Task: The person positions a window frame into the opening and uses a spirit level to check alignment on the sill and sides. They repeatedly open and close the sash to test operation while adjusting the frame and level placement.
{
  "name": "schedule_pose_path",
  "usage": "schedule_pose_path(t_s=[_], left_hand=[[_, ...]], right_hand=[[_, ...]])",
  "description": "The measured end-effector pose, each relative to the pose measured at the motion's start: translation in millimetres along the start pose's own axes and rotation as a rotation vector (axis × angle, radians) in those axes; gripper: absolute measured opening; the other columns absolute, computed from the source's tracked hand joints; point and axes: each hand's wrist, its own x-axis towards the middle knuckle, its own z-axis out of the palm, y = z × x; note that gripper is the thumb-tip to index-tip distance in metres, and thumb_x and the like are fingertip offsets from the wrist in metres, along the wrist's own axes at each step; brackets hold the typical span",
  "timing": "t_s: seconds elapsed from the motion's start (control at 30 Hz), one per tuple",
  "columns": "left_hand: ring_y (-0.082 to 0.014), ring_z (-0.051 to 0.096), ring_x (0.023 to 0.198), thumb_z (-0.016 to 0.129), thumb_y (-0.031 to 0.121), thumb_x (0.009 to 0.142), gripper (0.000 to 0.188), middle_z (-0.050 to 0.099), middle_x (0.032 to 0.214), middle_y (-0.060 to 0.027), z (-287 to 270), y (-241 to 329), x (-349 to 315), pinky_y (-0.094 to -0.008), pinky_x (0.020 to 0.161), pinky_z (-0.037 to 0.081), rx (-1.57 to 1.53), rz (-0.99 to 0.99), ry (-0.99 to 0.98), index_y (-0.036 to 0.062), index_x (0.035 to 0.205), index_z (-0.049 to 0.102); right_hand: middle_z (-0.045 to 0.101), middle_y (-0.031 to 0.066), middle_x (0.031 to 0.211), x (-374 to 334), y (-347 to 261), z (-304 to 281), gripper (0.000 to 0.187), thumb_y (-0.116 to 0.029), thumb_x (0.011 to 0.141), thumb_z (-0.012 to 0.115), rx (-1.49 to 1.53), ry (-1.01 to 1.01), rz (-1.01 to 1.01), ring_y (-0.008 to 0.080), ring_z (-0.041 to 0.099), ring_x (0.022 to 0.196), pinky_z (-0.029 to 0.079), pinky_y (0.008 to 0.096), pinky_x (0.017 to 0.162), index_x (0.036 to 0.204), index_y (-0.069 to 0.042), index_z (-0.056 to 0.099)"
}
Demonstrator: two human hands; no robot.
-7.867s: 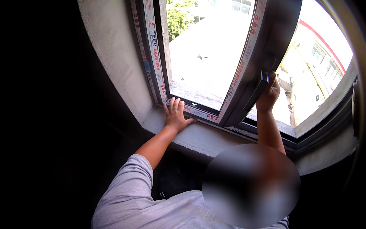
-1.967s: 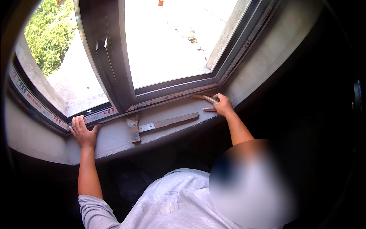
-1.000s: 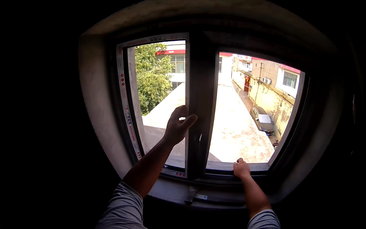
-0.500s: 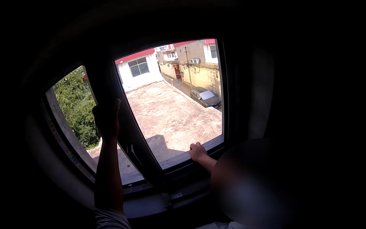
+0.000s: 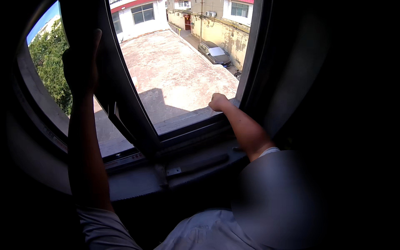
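Note:
My left hand (image 5: 82, 68), mostly a dark silhouette, is closed on the upright window frame (image 5: 121, 79) between two panes, its thumb pointing up. Below it, a dark window handle (image 5: 118, 121) juts from the same frame. My right hand (image 5: 218, 102) is curled into a fist in front of the lower right part of the large window pane (image 5: 175, 79), just above the bottom rail. Whether it touches the glass I cannot tell. Whatever it may hold is hidden by the fingers, though a faint thin line shows beneath them.
A long dark bar (image 5: 204, 164) with a small metal plate lies along the window sill (image 5: 129, 184). Through the glass show a sunlit flat roof (image 5: 179, 75), a parked car (image 5: 215, 53) and green trees (image 5: 51, 62). Deep shadow surrounds the window.
The view has tilted downward, so the window sits higher and more of my arms and the sill shows. My left hand keeps its hold; my right hand stays near the pane's lower right.

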Motion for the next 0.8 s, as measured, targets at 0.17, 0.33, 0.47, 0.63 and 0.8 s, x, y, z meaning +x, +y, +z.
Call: schedule_pose_path(t_s=[0.17,0.33,0.47,0.63,0.8], left_hand=[[-0.0290,0.070,0.075,0.066,0.013,0.107,0.060,0.069,0.090,-0.0150,-6,-13,0,-0.0446,0.065,0.057,0.030,0.062,0.024,0.0453,0.156,0.056],[-0.0279,0.074,0.084,0.059,0.003,0.107,0.071,0.073,0.109,-0.0127,0,-16,2,-0.0440,0.077,0.060,0.118,0.089,-0.004,0.0412,0.165,0.044],[-0.0309,0.076,0.094,0.056,0.004,0.109,0.071,0.074,0.125,-0.0129,-2,-30,-7,-0.0449,0.088,0.062,0.168,-0.016,-0.088,0.0402,0.168,0.040],[-0.0340,0.074,0.108,0.056,0.010,0.111,0.066,0.072,0.133,-0.0115,-1,-31,-6,-0.0465,0.098,0.059,0.121,0.082,-0.003,0.0436,0.166,0.041],[-0.0323,0.071,0.127,0.051,0.003,0.111,0.064,0.064,0.155,-0.0038,-13,-20,-4,-0.0462,0.104,0.058,0.103,-0.038,-0.065,0.0345,0.166,0.043]], right_hand=[[0.074,0.0299,0.126,11,-17,-2,0.041,-0.015,0.088,0.064,-0.189,-0.255,-0.041,0.0420,0.072,0.119,0.059,0.0463,0.101,0.123,0.005,0.074],[0.070,0.0241,0.139,20,-16,28,0.051,-0.011,0.092,0.063,-0.170,-0.171,0.092,0.0384,0.070,0.127,0.059,0.0488,0.103,0.141,-0.001,0.064],[0.069,0.0203,0.145,7,-40,25,0.058,-0.007,0.091,0.066,-0.348,-0.308,0.041,0.0383,0.068,0.132,0.057,0.0482,0.106,0.149,-0.006,0.058],[0.069,0.0201,0.145,10,-31,31,0.058,-0.006,0.090,0.067,-0.356,-0.305,0.068,0.0377,0.066,0.134,0.057,0.0479,0.108,0.147,-0.006,0.060],[0.069,0.0209,0.144,28,-17,51,0.059,-0.007,0.090,0.068,-0.371,-0.303,0.017,0.0382,0.067,0.134,0.057,0.0490,0.108,0.148,-0.005,0.059]])
